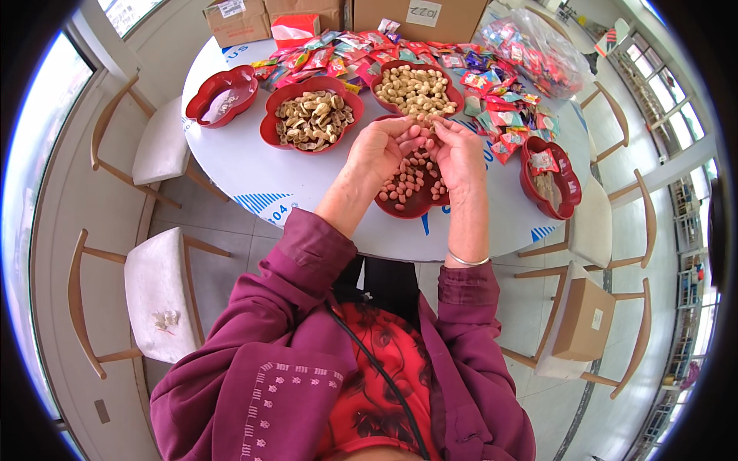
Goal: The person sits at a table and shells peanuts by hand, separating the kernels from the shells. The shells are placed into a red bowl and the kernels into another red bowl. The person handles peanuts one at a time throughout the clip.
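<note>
My left hand (383, 144) and my right hand (459, 151) meet over a red bowl of shelled peanuts (406, 183). Between their fingertips is a peanut in its shell (425, 120), partly hidden by the fingers. Just beyond the hands stands a red bowl of unshelled peanuts (416, 86). To the left, another red bowl holds empty peanut shells (314, 120). A silver bangle (468, 261) is on my right wrist.
Wrapped sweets (346, 55) lie heaped across the back of the round table (253, 167), beside a clear plastic bag (542, 55) and cardboard boxes (418, 23). Smaller red bowls stand at far left (249, 92) and right (568, 178). Chairs (158, 288) surround the table.
</note>
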`<state>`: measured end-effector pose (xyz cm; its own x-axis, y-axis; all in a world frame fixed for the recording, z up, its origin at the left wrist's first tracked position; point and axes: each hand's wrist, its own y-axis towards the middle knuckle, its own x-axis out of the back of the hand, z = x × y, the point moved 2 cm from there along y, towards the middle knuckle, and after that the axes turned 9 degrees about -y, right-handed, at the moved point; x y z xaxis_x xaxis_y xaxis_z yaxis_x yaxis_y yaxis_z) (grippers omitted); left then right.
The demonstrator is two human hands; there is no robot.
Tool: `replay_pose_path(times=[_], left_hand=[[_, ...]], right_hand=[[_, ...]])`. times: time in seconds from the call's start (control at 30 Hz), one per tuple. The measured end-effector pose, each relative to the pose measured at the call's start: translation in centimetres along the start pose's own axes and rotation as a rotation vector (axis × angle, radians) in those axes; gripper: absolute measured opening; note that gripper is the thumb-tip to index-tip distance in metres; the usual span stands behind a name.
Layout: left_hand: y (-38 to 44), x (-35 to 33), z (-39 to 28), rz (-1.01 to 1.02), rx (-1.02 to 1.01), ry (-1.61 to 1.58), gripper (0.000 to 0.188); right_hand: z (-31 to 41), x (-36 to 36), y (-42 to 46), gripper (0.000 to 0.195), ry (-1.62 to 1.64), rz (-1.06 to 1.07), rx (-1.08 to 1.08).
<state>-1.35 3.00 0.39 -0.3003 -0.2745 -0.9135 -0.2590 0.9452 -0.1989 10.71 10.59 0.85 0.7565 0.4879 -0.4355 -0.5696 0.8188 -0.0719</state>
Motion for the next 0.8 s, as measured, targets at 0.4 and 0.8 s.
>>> replay_pose_path(times=[0.4,0.8], left_hand=[[-0.5,0.0,-0.2,0.003,-0.154,0.309,0.016],[-0.3,0.0,0.0,0.056,-0.322,0.39,0.017]], right_hand=[[0.7,-0.8,-1.1,0.017,-0.199,-0.115,0.084],[1.0,-0.8,-1.2,0.017,-0.292,-0.131,0.075]])
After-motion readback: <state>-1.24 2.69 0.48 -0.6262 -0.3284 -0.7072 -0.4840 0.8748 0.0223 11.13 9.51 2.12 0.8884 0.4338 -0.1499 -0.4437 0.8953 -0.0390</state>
